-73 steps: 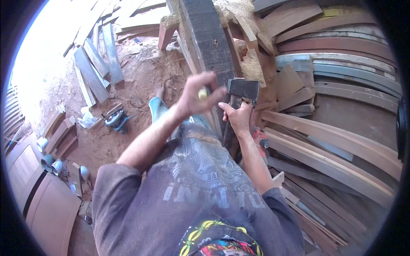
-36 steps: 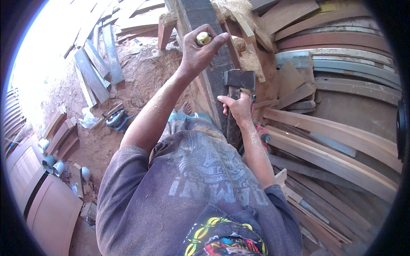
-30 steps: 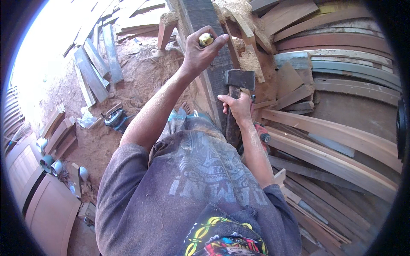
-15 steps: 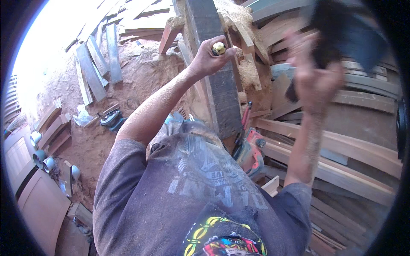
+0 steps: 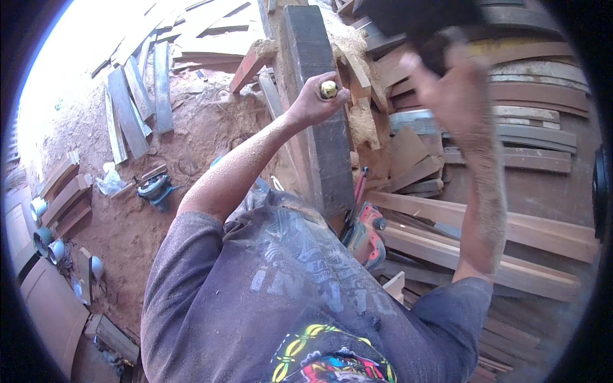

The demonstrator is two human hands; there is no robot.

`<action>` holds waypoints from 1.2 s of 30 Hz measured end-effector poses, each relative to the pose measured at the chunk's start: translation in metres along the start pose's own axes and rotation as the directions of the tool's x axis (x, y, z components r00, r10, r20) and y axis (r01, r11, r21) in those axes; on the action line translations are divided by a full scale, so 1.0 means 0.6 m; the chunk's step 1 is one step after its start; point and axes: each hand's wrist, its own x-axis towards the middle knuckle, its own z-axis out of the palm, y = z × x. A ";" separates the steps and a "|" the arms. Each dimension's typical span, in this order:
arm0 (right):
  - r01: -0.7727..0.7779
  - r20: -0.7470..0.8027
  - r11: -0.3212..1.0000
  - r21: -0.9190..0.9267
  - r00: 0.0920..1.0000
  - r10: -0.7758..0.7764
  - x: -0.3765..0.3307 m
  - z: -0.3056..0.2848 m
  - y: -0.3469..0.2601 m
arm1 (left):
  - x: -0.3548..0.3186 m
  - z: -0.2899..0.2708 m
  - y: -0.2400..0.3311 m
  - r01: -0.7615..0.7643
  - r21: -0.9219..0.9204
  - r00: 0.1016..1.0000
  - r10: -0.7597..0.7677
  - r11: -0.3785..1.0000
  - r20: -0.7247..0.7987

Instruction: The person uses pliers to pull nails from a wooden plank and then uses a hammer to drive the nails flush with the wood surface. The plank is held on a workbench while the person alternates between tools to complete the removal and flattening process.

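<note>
Chisel: a tool with a yellow handle end (image 5: 329,89), upright on the dark beam; its blade is hidden by the fist.
Left hand (image 5: 313,102): fist wrapped around the chisel, pressed on the beam's top face.
Right hand (image 5: 450,86): raised high and blurred, fingers closed around a dark hammer (image 5: 418,22) near the top edge.
Beam (image 5: 319,115): long dark timber, running from the person's lap away toward the top of the view.
Sawdust (image 5: 361,121): pale heaps just right of the beam, beside the left hand.
Saw (image 5: 364,233): red power tool lying by the beam's near end, partly behind the shirt.
Planks (image 5: 511,236): stacked boards filling the right side, under the raised arm.
Boards (image 5: 131,105): grey lengths scattered on red dirt, far left.
Sander (image 5: 153,189): small dark power tool on the dirt, well apart from both hands.
</note>
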 end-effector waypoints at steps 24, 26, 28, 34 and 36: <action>-0.768 0.613 0.148 0.623 0.597 0.517 -0.385 0.471 0.005 | -0.006 -0.013 -0.019 0.134 -0.043 0.989 -0.132 0.990 0.062; -0.739 0.637 -0.005 0.674 0.577 0.511 -0.400 0.481 -0.021 | -0.016 -0.005 -0.005 0.118 0.010 0.992 -0.119 0.993 0.041; -0.729 0.635 -0.031 0.684 0.575 0.516 -0.403 0.494 -0.023 | -0.019 0.000 0.006 0.110 0.042 0.993 -0.111 0.993 0.032; -0.591 0.397 0.686 0.424 0.802 0.446 -0.358 0.426 0.054 | -0.013 -0.001 -0.003 0.066 0.051 0.997 -0.068 0.997 0.043; -0.414 0.206 0.821 0.392 0.910 0.361 -0.260 0.280 0.057 | -0.013 0.004 0.005 0.080 0.060 0.996 -0.083 0.995 0.044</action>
